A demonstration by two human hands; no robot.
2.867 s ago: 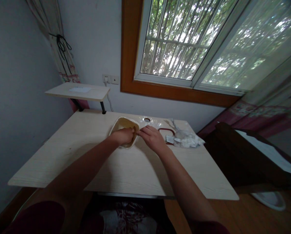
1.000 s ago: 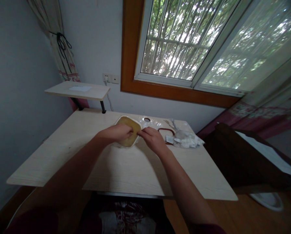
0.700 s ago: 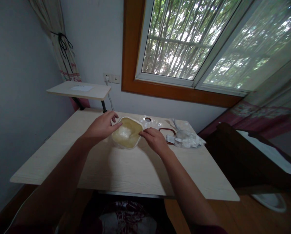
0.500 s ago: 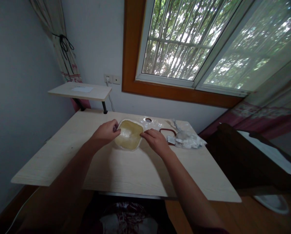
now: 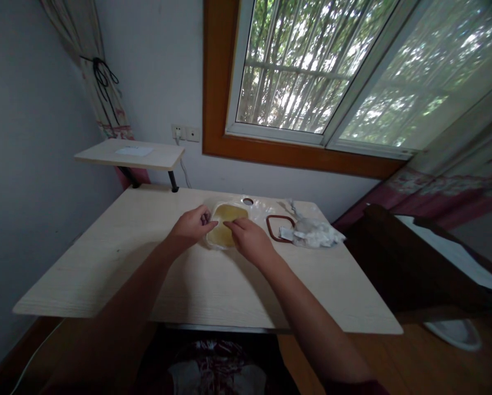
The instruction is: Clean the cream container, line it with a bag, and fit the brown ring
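Observation:
A yellowish, rounded-square piece with a clear, shiny rim (image 5: 229, 212) lies on the desk in front of me; whether it is a shallow box or a wrapped sheet, I cannot tell. Over its left side, my left hand (image 5: 194, 224) is closed, thumb pointing inward and fingers curled. My right hand (image 5: 251, 237) reaches across its right side with thumb and fingertips pinched together. The two sets of fingertips are close to each other above the yellow surface. What lies between them is too small to make out.
On the right of the desk (image 5: 229, 291) are a reddish-brown rounded frame (image 5: 269, 227) and a crumpled clear plastic bag (image 5: 318, 233) with whitish contents. A raised shelf (image 5: 163, 156) carrying a paper sheet (image 5: 134, 151) stands at the back left. Dark furniture (image 5: 414, 263) is beyond the right edge.
Both hands have moved inward from the yellow piece's opposite edges, so their fingertips are now close together over it. The piece appears slightly farther right and back.

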